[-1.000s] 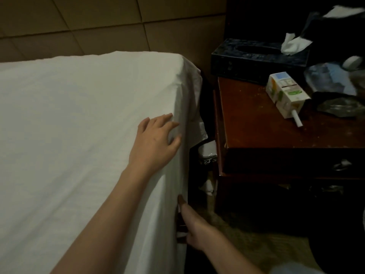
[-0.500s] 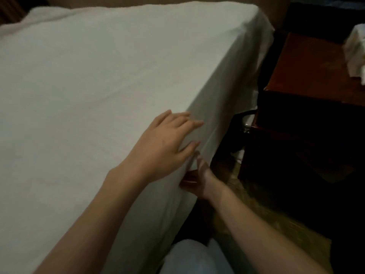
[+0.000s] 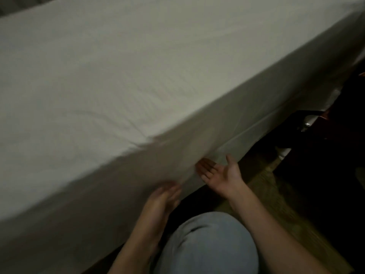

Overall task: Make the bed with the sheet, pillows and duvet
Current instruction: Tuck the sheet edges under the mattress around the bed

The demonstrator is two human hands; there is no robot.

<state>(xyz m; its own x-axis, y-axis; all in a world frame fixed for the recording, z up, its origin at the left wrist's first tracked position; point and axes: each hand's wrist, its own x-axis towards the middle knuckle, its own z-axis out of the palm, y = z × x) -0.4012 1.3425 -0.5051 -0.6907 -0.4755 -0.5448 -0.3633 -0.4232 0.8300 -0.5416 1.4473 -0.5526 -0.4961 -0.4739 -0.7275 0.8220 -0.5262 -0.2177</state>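
Both hands flat-fingered: left hand [image 3: 164, 196] should press the sheet [image 3: 138, 80] while right hand [image 3: 221, 173], palm up, tucks the hem under.

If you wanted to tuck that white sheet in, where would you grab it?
Probably the loose bottom hem of the sheet, taken from below on the floor side. It hangs free down the bed's side there, while the top lies flat and taut. The right hand, palm up, is already at that edge.

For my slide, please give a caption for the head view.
Both hands, left hand and right hand, open at the white sheet edge.
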